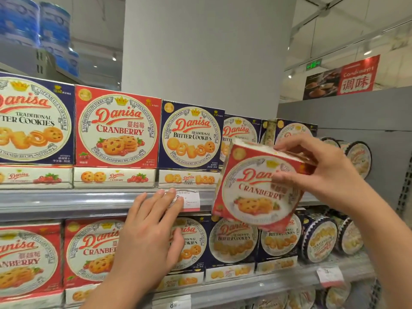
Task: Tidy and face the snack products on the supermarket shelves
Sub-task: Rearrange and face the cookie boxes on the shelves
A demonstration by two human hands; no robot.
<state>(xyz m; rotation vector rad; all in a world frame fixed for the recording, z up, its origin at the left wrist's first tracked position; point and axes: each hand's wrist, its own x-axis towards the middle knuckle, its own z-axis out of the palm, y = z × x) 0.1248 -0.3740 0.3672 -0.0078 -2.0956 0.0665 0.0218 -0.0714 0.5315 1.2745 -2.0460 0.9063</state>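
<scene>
My right hand (321, 175) grips a red Danisa cranberry cookie box (252, 186) by its top right corner, holding it tilted in front of the shelves, off the shelf. My left hand (151, 228) is open, fingers spread, resting against the upper shelf's front rail (66, 201) near a price tag (189, 200). On the upper shelf stand a red cranberry box (118, 128) and blue butter cookie boxes (191, 137) facing forward, each on a flat-lying box. The lower shelf holds more red boxes (89, 250) and blue boxes (234, 239).
Round cookie tins (318, 239) stand at the right end of both shelves. Blue tins (53, 30) sit on the top shelf at left. A wide white pillar (205, 52) rises behind. A grey shelf side panel (390, 170) closes the right end.
</scene>
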